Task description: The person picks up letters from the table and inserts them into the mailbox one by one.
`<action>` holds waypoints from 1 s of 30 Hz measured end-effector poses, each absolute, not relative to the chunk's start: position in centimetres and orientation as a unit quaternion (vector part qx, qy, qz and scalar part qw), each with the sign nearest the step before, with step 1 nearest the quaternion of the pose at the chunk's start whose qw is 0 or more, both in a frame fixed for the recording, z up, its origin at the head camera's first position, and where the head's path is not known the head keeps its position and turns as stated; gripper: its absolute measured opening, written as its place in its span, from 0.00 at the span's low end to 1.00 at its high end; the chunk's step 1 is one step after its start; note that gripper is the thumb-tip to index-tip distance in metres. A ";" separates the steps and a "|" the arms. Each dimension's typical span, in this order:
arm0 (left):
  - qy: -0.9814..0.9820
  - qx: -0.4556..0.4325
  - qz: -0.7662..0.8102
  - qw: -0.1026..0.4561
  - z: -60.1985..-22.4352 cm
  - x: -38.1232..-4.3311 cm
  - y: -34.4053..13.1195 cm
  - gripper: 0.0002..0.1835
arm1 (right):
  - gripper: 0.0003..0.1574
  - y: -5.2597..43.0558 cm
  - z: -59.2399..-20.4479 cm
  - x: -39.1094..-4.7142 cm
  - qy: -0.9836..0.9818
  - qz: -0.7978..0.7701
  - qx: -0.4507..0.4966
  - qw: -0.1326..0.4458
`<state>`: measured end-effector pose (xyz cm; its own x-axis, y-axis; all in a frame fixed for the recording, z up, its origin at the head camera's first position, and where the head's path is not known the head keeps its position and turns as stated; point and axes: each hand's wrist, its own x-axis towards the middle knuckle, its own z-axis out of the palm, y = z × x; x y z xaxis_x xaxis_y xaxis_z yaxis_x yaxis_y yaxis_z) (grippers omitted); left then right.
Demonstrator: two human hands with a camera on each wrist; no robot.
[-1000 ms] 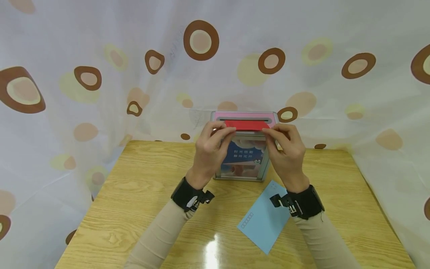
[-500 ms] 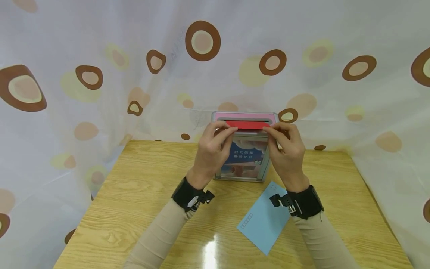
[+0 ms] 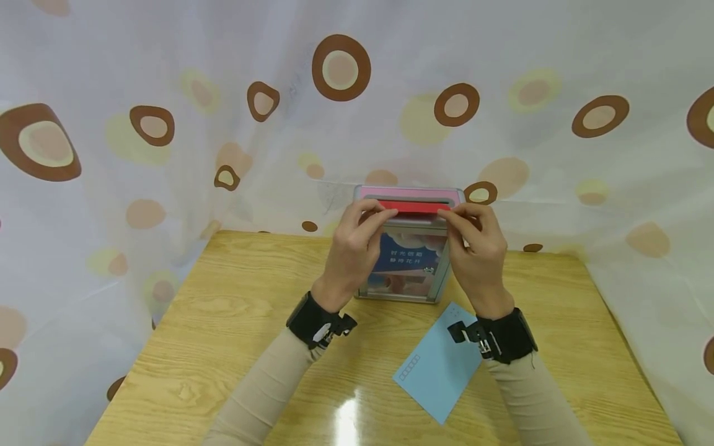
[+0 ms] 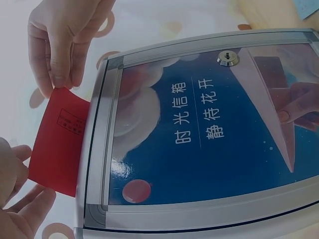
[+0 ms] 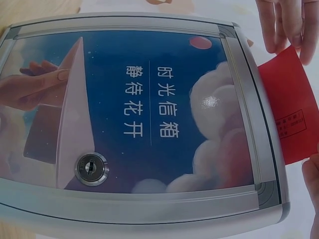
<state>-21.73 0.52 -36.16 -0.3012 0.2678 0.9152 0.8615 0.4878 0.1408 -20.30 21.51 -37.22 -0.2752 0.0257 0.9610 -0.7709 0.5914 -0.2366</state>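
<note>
A red envelope (image 3: 417,207) is pinched at its two ends, one by my left hand (image 3: 354,251) and the other by my right hand (image 3: 478,254). It stands at the top of a letter box (image 3: 407,266), along the slot in the pink lid. The left wrist view shows the red envelope (image 4: 57,142) slightly bowed, with a small printed box on it; its lower edge is hidden behind the letter box's frame. How deep it sits in the slot cannot be seen. In the right wrist view, the letter box front (image 5: 164,89) has a round key lock (image 5: 91,169).
A light blue envelope (image 3: 437,365) lies aslant on the wooden table (image 3: 240,297), in front of the letter box and partly under my right wrist. Behind the letter box hangs a white cloth (image 3: 379,142) with brown and yellow spots.
Both hands keep their pinch on the red envelope. In the head view its visible strip looks slightly narrower than a second ago, and the whole scene shifts a little.
</note>
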 end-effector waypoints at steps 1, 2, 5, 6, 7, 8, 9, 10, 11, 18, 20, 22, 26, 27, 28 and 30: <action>-0.737 -0.383 -0.331 0.448 -36.1 -21.7 0.5 0.14 | 0.12 21.5 -37.2 -20.3 -0.709 0.368 0.263 0.541; -0.738 -0.382 -0.331 0.446 -36.1 -21.8 0.6 0.15 | 0.13 21.5 -37.2 -20.3 -0.710 0.367 0.264 0.541; -0.743 -0.378 -0.334 0.440 -36.0 -21.8 0.6 0.16 | 0.13 21.5 -37.2 -20.3 -0.714 0.360 0.262 0.541; -0.745 -0.377 -0.334 0.438 -36.0 -21.8 0.7 0.16 | 0.13 21.5 -37.2 -20.4 -0.715 0.358 0.260 0.541; -0.746 -0.376 -0.335 0.436 -35.9 -21.8 0.7 0.16 | 0.13 21.5 -37.1 -20.4 -0.716 0.357 0.259 0.541; -0.747 -0.374 -0.335 0.435 -35.9 -21.8 0.7 0.16 | 0.13 21.5 -37.1 -20.4 -0.718 0.355 0.258 0.540; -0.748 -0.373 -0.336 0.434 -35.9 -21.8 0.7 0.16 | 0.13 21.5 -37.1 -20.4 -0.719 0.354 0.257 0.540; -0.749 -0.373 -0.335 0.434 -35.9 -21.8 0.7 0.16 | 0.13 21.5 -37.1 -20.4 -0.720 0.353 0.256 0.540; -0.750 -0.372 -0.334 0.434 -35.9 -21.8 0.7 0.16 | 0.13 21.5 -37.1 -20.4 -0.719 0.354 0.256 0.540; -0.752 -0.373 -0.324 0.436 -36.0 -21.8 0.7 0.16 | 0.13 21.5 -37.2 -20.5 -0.725 0.353 0.249 0.536; -0.753 -0.374 -0.325 0.433 -36.0 -21.8 0.7 0.16 | 0.13 21.6 -37.2 -20.5 -0.728 0.354 0.249 0.532; -0.753 -0.375 -0.328 0.429 -36.2 -21.9 0.6 0.16 | 0.13 21.6 -37.3 -20.5 -0.731 0.355 0.250 0.526; -0.756 -0.375 -0.333 0.421 -36.3 -21.9 0.5 0.15 | 0.13 21.6 -37.4 -20.5 -0.740 0.356 0.249 0.513; -0.757 -0.374 -0.333 0.420 -36.4 -21.9 0.5 0.15 | 0.13 21.6 -37.4 -20.5 -0.742 0.356 0.249 0.511; -0.758 -0.374 -0.333 0.418 -36.4 -21.9 0.5 0.15 | 0.12 21.7 -37.4 -20.5 -0.744 0.354 0.248 0.510; -0.760 -0.372 -0.334 0.416 -36.4 -21.9 0.5 0.15 | 0.12 21.7 -37.5 -20.5 -0.746 0.352 0.247 0.508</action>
<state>-21.86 0.50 -36.45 -0.3769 0.2881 0.8803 0.8433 0.4999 0.1975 -20.51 21.65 -37.47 -0.3612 -0.0107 0.9324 -0.7268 0.6298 -0.2743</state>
